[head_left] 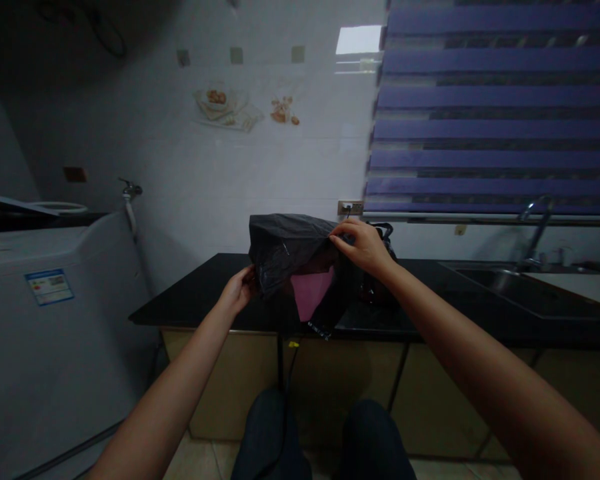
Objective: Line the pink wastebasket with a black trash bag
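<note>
A black plastic bag (290, 237) is held up over the front of the dark countertop, its mouth spread towards me. My right hand (363, 245) pinches the bag's upper right edge between thumb and fingers. At the lower left side, my left hand (239, 291) has its fingers closed on the bag, with the fingertips partly hidden behind it. Inside the opening shows a flat pink piece (311, 292); what it belongs to I cannot make out. A dark, shiny object (377, 290) stands just behind the bag on the right, mostly covered.
The black countertop (190, 293) runs above tan cabinets (345, 380). A sink (503, 283) with a tall faucet (536, 233) lies at right. At left stands a white washing machine (55, 333). A plugged wall socket (350, 207) sits behind; a cable (291, 367) hangs in front.
</note>
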Tool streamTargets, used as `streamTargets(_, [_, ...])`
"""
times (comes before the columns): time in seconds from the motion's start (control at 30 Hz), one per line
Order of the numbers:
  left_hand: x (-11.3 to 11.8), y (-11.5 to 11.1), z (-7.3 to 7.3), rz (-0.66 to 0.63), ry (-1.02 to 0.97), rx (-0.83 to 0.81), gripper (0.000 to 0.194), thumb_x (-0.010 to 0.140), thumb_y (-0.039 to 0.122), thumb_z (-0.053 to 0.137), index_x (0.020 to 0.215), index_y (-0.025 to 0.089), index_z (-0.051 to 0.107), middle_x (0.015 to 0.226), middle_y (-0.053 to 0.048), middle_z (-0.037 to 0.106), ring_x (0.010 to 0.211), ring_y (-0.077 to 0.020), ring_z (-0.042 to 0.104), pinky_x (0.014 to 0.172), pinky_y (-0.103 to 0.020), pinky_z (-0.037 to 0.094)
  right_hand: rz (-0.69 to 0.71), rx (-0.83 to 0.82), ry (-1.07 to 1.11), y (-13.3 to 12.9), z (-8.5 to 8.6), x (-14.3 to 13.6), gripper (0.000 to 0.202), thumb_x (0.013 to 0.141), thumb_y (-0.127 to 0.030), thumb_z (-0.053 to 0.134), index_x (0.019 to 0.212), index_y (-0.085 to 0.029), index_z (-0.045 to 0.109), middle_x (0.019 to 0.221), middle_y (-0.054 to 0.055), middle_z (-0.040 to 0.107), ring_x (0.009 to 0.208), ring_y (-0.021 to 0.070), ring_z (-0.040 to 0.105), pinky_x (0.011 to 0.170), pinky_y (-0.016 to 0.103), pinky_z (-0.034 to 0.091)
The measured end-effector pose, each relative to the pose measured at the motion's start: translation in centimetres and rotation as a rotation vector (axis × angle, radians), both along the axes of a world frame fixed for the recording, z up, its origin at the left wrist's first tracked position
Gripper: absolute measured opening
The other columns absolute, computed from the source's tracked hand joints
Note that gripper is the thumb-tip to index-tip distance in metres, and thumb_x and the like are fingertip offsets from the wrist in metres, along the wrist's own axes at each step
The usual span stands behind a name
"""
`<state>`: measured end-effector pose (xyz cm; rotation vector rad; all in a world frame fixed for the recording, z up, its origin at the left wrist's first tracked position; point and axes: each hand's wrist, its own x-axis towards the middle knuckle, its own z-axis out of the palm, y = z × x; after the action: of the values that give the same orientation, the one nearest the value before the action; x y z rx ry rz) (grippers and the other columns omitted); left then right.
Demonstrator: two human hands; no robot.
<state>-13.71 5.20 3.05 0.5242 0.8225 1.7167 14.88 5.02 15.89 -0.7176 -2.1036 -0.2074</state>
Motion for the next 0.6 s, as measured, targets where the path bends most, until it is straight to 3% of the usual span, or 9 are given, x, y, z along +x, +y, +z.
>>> streamTargets(0.23, [-0.23, 0.28, -0.22, -0.015, 0.012, -0.005, 0.014, 0.080, 0.019, 0.055, 0.070, 0.016, 0.064, 0.054, -0.002, 0.063, 0.047, -0.0156, 0.059, 0.052, -0.026, 0.047, 0.002, -0.051, -0.048, 0.02, -0.32, -0.05, 0.014, 0.084, -0.023, 0.057, 0.083, -0.016, 0.069, 0.087, 0.007, 0.069, 0.086, 0.0183, 0.062, 0.081, 0.032, 0.045])
streamTargets(0.6, [-0.59, 0.52, -0.62, -0.026, 0.032, -0.010, 0.014, 0.078, 0.015, 0.054, 0.083, 0.016, 0.067, 0.061, -0.002, 0.067, 0.054, -0.0174, 0.064, 0.056, -0.028, 0.051, 0.021, -0.076, -0.077, 0.38, -0.82, -0.07, 0.015, 0.084, -0.025, 0.057, 0.087, -0.017, 0.070, 0.090, 0.007, 0.070, 0.088, 0.0185, 0.062, 0.081, 0.033, 0.047])
